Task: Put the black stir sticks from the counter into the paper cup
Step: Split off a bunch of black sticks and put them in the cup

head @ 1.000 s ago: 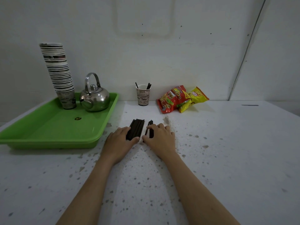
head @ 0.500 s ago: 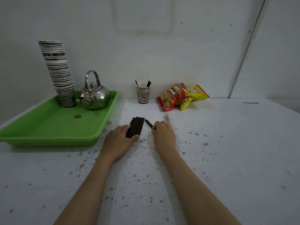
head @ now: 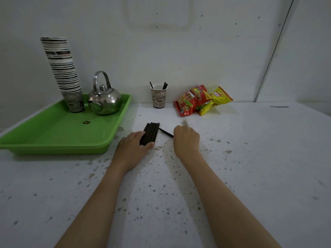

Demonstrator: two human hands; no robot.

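A flat row of black stir sticks lies on the white counter in front of me. My left hand rests against its near left end, fingers and thumb around that end. My right hand is curled round one black stir stick, whose free end points left toward the row. The printed paper cup stands at the back by the wall with a few sticks poking out of it.
A green tray at the left holds a steel kettle and a tall stack of paper cups. Two snack bags lie right of the cup. The counter is speckled white.
My right hand has drawn away to the right from the row, lifting one stick off the counter. My left hand has stayed on the row's end.
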